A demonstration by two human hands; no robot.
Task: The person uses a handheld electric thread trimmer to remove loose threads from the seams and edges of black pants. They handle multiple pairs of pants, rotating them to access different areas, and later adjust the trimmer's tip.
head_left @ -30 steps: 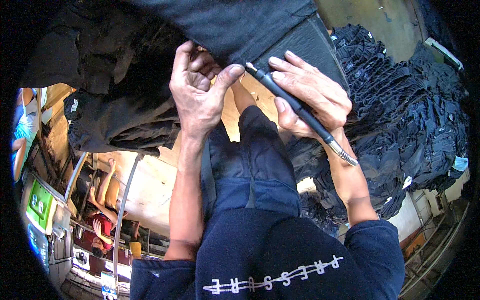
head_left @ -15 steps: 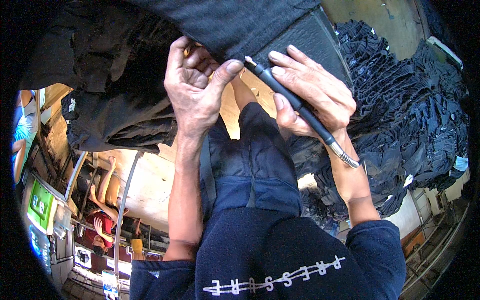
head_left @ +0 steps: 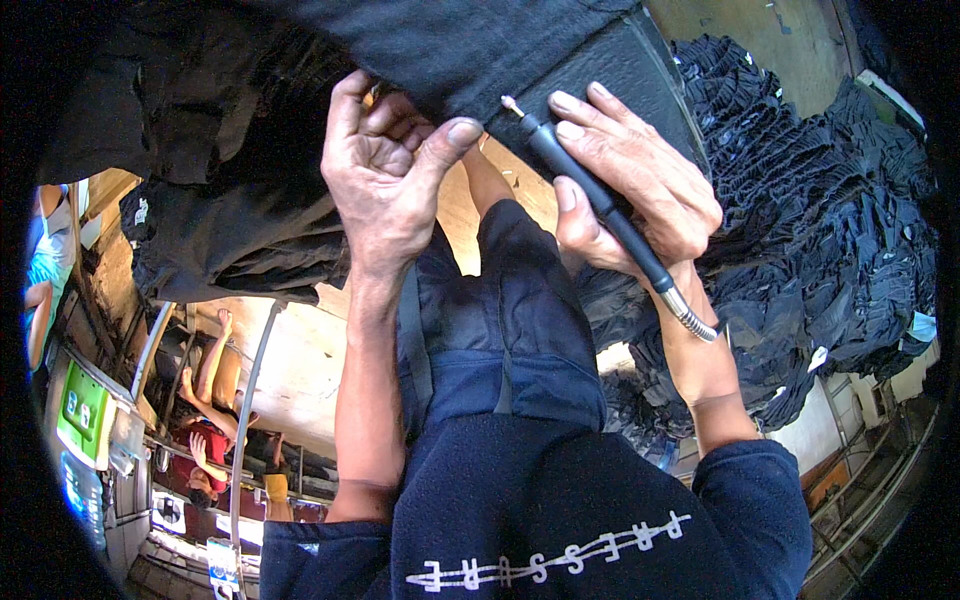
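Handpiece (head_left: 594, 190), slim, black and pen-like, lies slantwise in the right hand (head_left: 655, 195), in front of the wearer and just below the edge of a dark cloth (head_left: 450, 45). Its body is matt and stepped in width; the upper end narrows to a thin shank with a small pale tip (head_left: 510, 103). The lower end carries a bright metal collar and a coiled metal spring (head_left: 698, 322), which lies across the wrist. The tip points up and to the left; whether it touches the cloth cannot be determined. The cloth is dark and plain, and lies beside a flat, dark, textured panel (head_left: 625, 90).

Right hand: clamped on the handpiece, thumb along its left side, fingers extended over its upper right side, back of the hand upward. The forearm rises from the lower right.

Left hand (head_left: 385, 190): palm turned inward, fingers curled at the cloth's lower edge, thumb stretched toward the tip and apart from the handpiece. Whether the fingertips grip the cloth cannot be told, as they are partly hidden. The forearm stands nearly upright.

A heap of crumpled dark fabric (head_left: 810, 210) lies to the right.
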